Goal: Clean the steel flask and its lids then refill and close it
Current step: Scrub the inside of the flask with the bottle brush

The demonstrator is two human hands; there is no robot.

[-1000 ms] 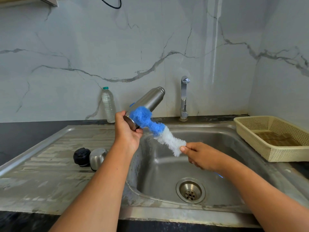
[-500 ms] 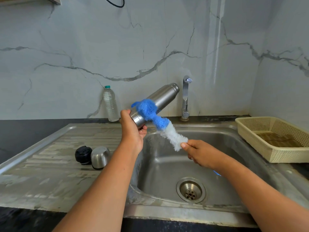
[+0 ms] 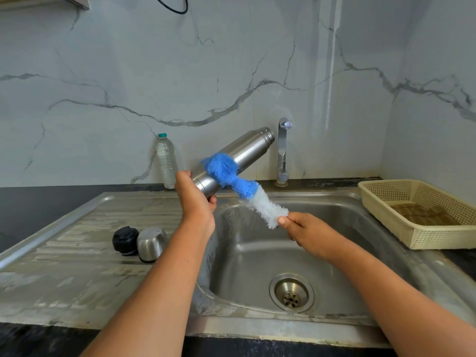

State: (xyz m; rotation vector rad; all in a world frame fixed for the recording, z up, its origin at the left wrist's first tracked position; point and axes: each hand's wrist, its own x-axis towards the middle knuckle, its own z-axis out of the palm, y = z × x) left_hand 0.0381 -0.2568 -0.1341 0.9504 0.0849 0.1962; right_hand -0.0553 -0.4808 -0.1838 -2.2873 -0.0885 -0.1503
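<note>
The left hand (image 3: 195,199) gripped the flask (image 3: 244,153) at its base and held it tilted, mouth up and away. The right hand (image 3: 306,228) pinched the white end of the soft brush (image 3: 239,184), whose blue end lay across the flask just beyond the left fingers. The black lid (image 3: 125,240) and steel cap (image 3: 151,243) sat left of that hand. Judgement: rigid, smooth steel, likely slippery; a firm base grip is advised.

Left hand (image 3: 195,199) raised and gripping, right hand (image 3: 306,229) lower (thumb pinching against forefinger), both forearms extended
</note>
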